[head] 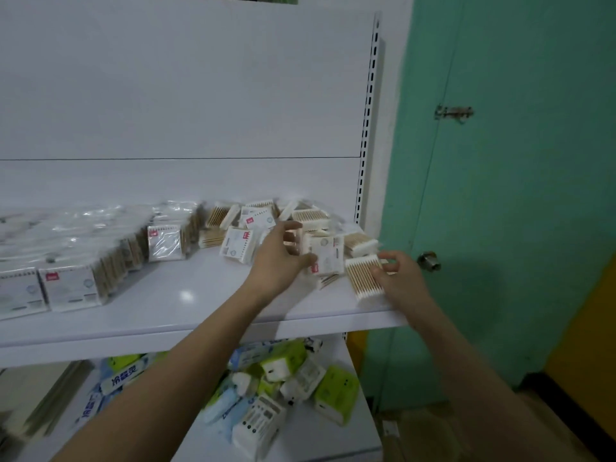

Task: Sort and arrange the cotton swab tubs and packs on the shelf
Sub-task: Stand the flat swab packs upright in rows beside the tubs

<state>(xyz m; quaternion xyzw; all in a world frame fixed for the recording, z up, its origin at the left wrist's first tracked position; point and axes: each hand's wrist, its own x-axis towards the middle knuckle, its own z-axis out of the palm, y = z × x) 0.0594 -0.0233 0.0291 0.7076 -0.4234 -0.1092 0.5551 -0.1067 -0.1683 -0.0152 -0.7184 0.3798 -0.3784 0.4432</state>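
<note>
white back panel (183,95), green door (516,161)

White-labelled swab packs (70,288) stand in rows left on the shelf (186,315); loose packs (266,225) jumbled right.

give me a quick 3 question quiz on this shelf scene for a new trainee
1. True or false: the left hand holds a white pack of cotton swabs.
2. What is the right hand touching? A) the door knob B) a swab pack lying flat near the shelf's front edge C) a tissue pack
3. Fill in: the neat rows of packs stand on the shelf's ___ side.

Key
1. True
2. B
3. left
</note>
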